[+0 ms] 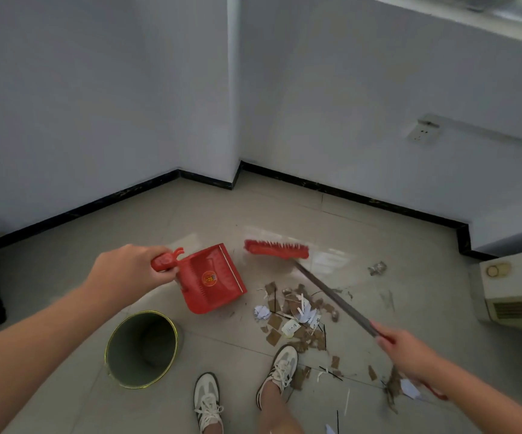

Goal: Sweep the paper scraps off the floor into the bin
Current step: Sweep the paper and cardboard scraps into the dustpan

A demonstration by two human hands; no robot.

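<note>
Here the scraps (pixel 294 317) lie heaped on the floor (pixel 128 233) between the dustpan (pixel 212 277) and the broom's shaft. The left hand (pixel 128 270) has its grip clenched on the pan's handle, the pan lifted and tilted, its mouth facing right toward the heap. The right hand (pixel 406 349) grips the broom (pixel 276 249), whose shaft runs diagonally up-left over the heap, its head beyond the scraps. The bin (pixel 142 349) stands open just below the pan, left of the shoes (pixel 281 371). More scraps lie near the right hand, apart from the main heap. A shoe touches the heap's near edge.
</note>
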